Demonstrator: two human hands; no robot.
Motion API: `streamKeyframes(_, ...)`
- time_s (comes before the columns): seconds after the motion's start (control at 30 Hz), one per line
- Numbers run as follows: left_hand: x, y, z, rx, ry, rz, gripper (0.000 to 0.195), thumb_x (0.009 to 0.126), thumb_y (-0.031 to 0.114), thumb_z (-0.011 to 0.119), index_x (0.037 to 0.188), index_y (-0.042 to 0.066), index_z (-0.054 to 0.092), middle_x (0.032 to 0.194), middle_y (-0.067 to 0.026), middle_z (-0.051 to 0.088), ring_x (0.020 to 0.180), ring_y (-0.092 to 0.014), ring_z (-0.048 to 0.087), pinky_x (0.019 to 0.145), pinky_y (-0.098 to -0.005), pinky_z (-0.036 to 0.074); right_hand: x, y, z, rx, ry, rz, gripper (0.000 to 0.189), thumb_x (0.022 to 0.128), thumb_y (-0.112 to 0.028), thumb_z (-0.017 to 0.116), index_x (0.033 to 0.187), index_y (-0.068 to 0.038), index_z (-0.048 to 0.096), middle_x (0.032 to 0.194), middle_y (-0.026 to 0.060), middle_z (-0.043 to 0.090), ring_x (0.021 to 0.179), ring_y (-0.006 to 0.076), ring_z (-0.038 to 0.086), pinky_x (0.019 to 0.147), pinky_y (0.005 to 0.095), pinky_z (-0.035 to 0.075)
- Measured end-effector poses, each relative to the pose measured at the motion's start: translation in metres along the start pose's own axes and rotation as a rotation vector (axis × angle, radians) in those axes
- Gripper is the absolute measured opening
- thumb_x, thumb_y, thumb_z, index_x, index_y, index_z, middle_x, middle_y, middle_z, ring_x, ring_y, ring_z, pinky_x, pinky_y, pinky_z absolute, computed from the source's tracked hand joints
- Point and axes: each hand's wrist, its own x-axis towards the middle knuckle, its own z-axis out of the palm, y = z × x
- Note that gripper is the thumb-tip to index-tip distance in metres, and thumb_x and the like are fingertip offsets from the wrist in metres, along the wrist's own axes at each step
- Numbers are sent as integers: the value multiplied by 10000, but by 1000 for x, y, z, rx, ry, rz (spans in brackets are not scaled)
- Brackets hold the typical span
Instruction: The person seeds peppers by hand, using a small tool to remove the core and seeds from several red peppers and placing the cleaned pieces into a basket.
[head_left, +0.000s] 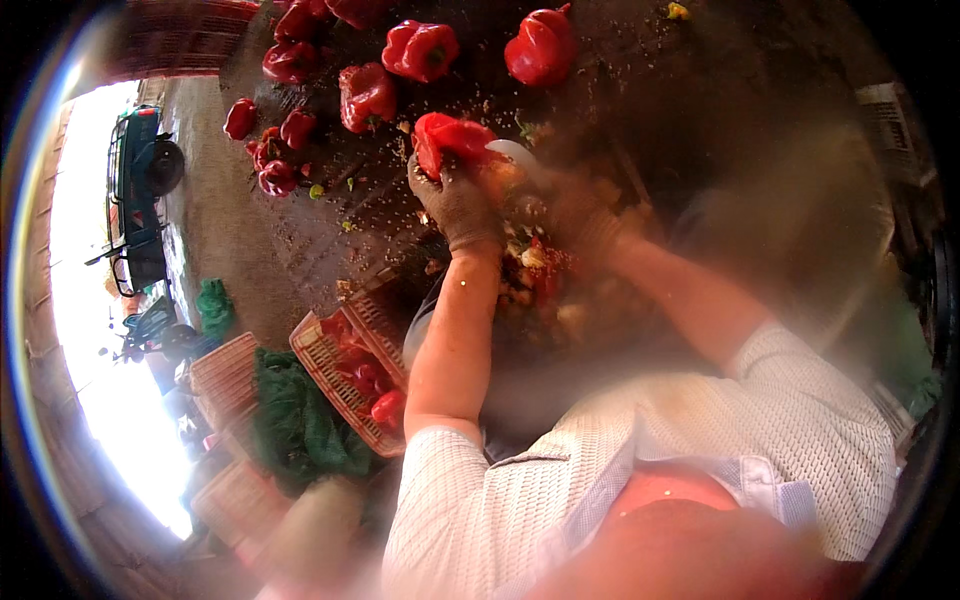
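Note:
My left hand (459, 204), in a brownish work glove, grips a red bell pepper (454, 139) above the dark, seed-strewn work surface (315, 240). My right hand (585, 221), also gloved and blurred by haze on the lens, is close beside it. From that hand a pale, round-ended blade (516, 154) reaches to the pepper's right side; the handle is hidden in the fingers. Below and between my hands are pepper scraps and cores (536, 262), partly blurred. Further off lie more red bell peppers, among them one at the back (421, 51) and one to its right (541, 46).
A slatted plastic crate (330, 367) holding red peppers stands by my left forearm. Green netting (304, 420) and another crate (229, 367) are left of it. Smaller peppers (276, 178) lie at the left. A parked vehicle (139, 195) shows in the bright opening.

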Motion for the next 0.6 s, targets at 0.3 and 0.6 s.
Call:
streamKeyframes(0.3, 15, -21, -19, -14, -380, -76, 342, 982, 253, 672, 1224, 21, 607, 1042, -41, 664, 915, -144, 631, 844, -293, 523, -8, -43, -20, -74, -188, 241, 286, 873, -273, 773, 909, 5, 718, 715, 115, 680, 647, 189, 589, 643, 360, 499)
streamKeyframes(0.6, 21, -2, -12, -76, 6, -426, 353, 1038, 306, 567, 1235, 15, 603, 1073, -119, 709, 901, -263, 714, 754, -412, 613, -7, -38, -22, 69, -101, 211, 255, 910, -267, 765, 906, -13, 739, 738, 82, 704, 643, 147, 625, 613, 326, 505)
